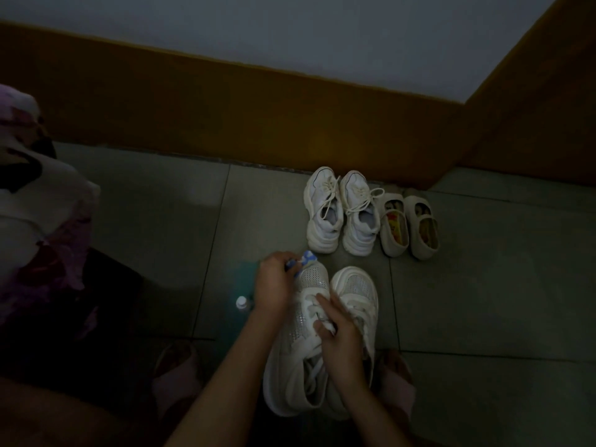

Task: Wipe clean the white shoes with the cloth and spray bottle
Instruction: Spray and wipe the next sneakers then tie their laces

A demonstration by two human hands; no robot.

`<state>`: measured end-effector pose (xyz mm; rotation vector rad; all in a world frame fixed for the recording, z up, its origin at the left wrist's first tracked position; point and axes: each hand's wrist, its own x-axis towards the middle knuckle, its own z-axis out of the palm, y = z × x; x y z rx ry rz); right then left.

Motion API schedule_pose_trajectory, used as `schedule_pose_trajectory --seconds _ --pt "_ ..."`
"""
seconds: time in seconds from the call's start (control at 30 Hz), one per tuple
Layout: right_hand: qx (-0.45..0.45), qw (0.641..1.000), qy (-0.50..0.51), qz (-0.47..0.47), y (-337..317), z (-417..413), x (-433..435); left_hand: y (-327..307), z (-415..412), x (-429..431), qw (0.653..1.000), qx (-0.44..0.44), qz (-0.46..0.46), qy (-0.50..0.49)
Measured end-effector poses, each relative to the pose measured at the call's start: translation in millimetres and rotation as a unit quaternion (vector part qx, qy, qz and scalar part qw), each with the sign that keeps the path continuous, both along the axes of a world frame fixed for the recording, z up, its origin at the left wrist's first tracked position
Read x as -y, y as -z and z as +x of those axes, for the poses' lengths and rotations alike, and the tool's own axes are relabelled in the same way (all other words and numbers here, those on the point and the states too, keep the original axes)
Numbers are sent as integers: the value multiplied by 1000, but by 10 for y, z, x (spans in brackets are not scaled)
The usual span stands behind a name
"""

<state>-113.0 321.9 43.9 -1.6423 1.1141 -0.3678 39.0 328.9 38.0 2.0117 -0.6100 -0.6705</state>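
Our right hand (338, 340) grips the white shoe (295, 356) at its laces, and our left hand (274, 282) holds a blue cloth (308, 257) on its toe.

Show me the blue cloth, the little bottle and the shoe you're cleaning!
blue cloth (308, 257), head view, the bunched part showing at the toe.
bottle (241, 302), head view, its white cap.
shoe (296, 359), head view, its left side panel.

dim, murky | corners darkest | hands motion-blurred | wide-angle bending at edges
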Motion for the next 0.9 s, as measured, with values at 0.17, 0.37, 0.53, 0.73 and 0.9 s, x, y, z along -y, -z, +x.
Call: schedule_pose_trajectory --seconds 0.17,0.37,0.53,0.73,0.9 --pt "-6 1000 -11 -10 24 -27 17 8 -161 -123 998 20 19 -56" --pt "5 1000 -1 11 16 -17 6 -25 -329 -365 995 39 52 -77" --pt "11 1000 5 -3 21 -34 6 -129 -310 -445 996 13 63 -61" --pt "14 1000 -5 -1 6 -41 -5 -259 176 214 997 37 3 68" --pt "13 1000 -9 0 -4 -47 9 -126 211 516 960 83 73 257"
